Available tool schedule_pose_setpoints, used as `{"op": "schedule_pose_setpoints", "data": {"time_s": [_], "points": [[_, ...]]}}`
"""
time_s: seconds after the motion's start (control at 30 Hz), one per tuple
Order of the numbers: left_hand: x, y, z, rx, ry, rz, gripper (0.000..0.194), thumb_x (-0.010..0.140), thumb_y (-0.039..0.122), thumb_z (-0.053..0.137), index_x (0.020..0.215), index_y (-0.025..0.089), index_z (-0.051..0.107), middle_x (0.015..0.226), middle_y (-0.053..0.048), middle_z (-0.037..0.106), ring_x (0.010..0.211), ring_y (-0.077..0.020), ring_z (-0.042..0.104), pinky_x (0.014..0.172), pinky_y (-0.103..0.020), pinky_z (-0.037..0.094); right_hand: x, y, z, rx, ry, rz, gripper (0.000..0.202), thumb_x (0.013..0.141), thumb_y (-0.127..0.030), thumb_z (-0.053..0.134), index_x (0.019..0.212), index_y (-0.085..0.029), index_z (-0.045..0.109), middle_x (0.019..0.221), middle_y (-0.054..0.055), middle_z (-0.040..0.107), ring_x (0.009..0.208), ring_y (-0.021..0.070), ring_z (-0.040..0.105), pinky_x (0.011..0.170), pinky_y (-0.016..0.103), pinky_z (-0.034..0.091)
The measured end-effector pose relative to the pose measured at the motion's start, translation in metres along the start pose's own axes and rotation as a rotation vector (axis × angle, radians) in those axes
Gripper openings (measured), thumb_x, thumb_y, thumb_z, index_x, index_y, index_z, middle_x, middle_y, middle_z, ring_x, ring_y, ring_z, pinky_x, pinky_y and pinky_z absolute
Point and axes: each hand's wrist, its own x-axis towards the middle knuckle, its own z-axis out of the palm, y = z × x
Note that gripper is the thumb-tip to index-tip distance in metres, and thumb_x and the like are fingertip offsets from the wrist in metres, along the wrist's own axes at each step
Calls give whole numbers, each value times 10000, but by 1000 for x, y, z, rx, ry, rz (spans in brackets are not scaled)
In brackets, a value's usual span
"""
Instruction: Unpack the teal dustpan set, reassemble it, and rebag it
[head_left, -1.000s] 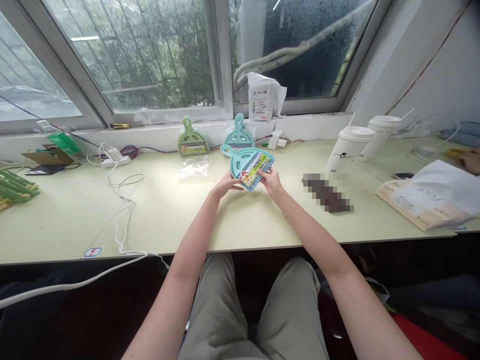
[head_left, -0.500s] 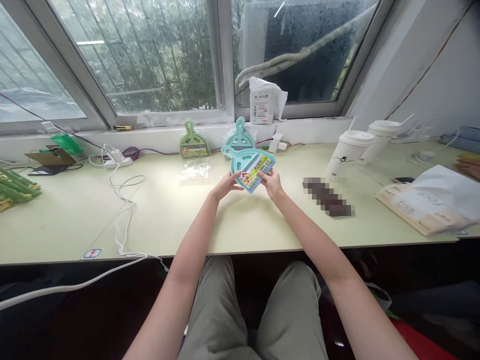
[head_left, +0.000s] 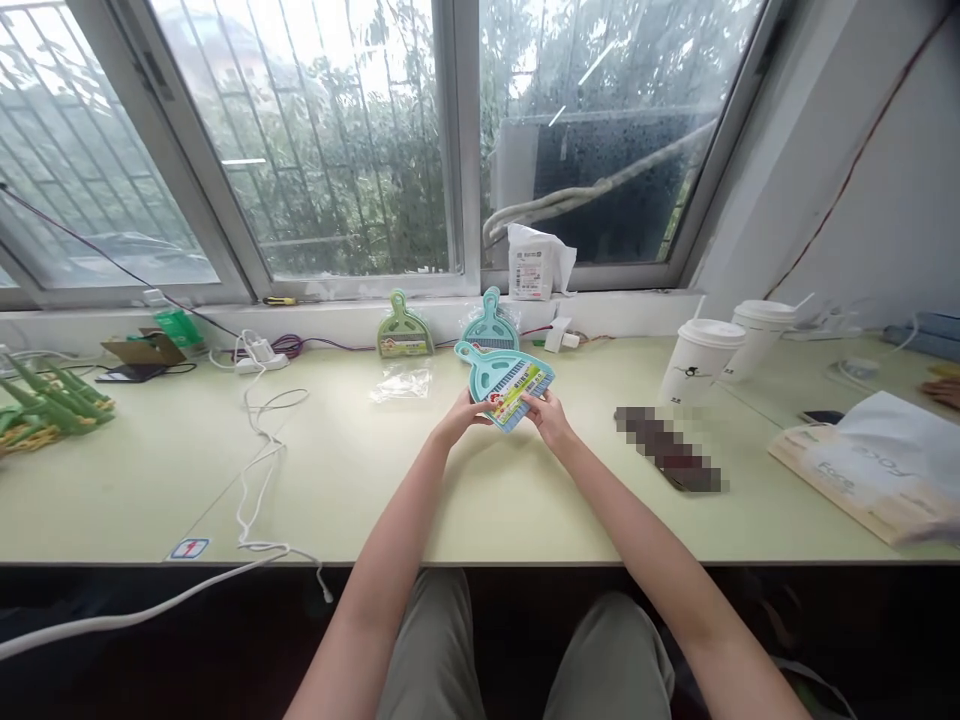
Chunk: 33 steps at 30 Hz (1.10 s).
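Note:
A light-blue mini dustpan and brush set (head_left: pixel 490 373) with a printed label is tilted above the table, its handle pointing up and left. My left hand (head_left: pixel 457 420) grips its lower left edge, thumb on the front. On the lower right edge, my right hand (head_left: pixel 549 415) is closed with its thumb near the label. Behind it a second blue dustpan set (head_left: pixel 491 318) in clear wrap leans upright against the sill, partly hidden. A green dustpan set (head_left: pixel 403 328) leans there too, further left. Crumpled clear plastic wrap (head_left: pixel 403 382) lies in front of the green one.
White cables (head_left: pixel 259 460) and a power strip (head_left: pixel 261 360) are on the left. To the right stand two white paper cups (head_left: pixel 701 365), a blurred-out flat object (head_left: pixel 667 448) and a paper bag (head_left: pixel 862 470). A white package (head_left: pixel 532 265) sits on the sill.
The head view has tilted up, so the table and everything on it appear lower. Both hands still hold the blue dustpan set in nearly the same pose.

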Motion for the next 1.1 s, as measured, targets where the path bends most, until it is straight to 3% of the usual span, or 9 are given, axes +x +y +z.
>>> {"op": "schedule_pose_setpoints", "data": {"time_s": [0.13,0.23,0.3,0.4,0.47,0.6,0.7,0.93,1.1], "points": [[-1,3,-2,32,-18,-15,561,694,399,764,1165,211,525,1116,-111,656,949,-234,656,674,-304,565,0,0,-1,22,-6,-4,335,631,-161,796,897,-225,602,897,6,724,837,174,719,824,322,622],[3,7,-11,106,-43,-23,551,870,615,452,1214,195,547,1150,-153,647,1044,-278,628,777,-403,560,-3,-3,-2,24,-11,-22,315,641,-157,785,900,-214,616,927,21,726,857,179,719,842,321,621],[6,6,-23,266,145,43,570,919,594,332,1266,191,537,1248,-174,601,1175,-300,561,911,-469,502,-4,-6,-3,8,-20,-32,303,648,-163,785,897,-212,619,929,27,728,872,192,720,856,342,620],[7,-2,-45,675,581,192,500,900,409,473,1357,207,488,1466,-167,420,1424,-300,287,1120,-490,285,-6,-8,-4,-17,-31,-26,304,646,-166,796,890,-213,621,920,32,731,877,209,722,864,375,621],[4,-10,-60,924,689,137,482,875,315,507,1346,216,517,1509,-152,368,1475,-308,144,1160,-520,156,-6,-7,-3,-29,-42,-12,309,646,-160,799,896,-210,625,925,38,731,875,211,724,859,376,624],[-1,-21,-74,1204,600,-109,337,918,310,419,1104,211,683,1274,-164,594,1324,-363,414,1125,-626,63,-5,-4,-1,-48,-51,25,287,660,-124,780,890,-205,629,897,40,733,857,210,729,844,377,630],[0,-20,-68,1335,583,-81,337,923,285,410,966,172,725,1022,-169,674,1109,-318,580,1156,-544,59,-6,-2,1,-69,-51,64,261,672,-82,753,873,-196,632,863,37,739,824,205,732,812,376,639],[-1,-13,-47,1224,472,-80,338,804,23,470,991,168,711,1073,-185,633,1081,-336,589,968,-453,400,-5,0,0,-113,-28,154,230,693,10,699,835,-160,637,796,39,742,708,167,728,646,266,641],[-3,-10,-44,1282,506,-96,442,800,-64,359,1019,134,688,1091,-188,601,1047,-302,598,872,-385,460,-1,0,-5,-125,92,170,204,725,51,638,789,-142,621,706,22,717,610,138,701,550,217,612]]}}
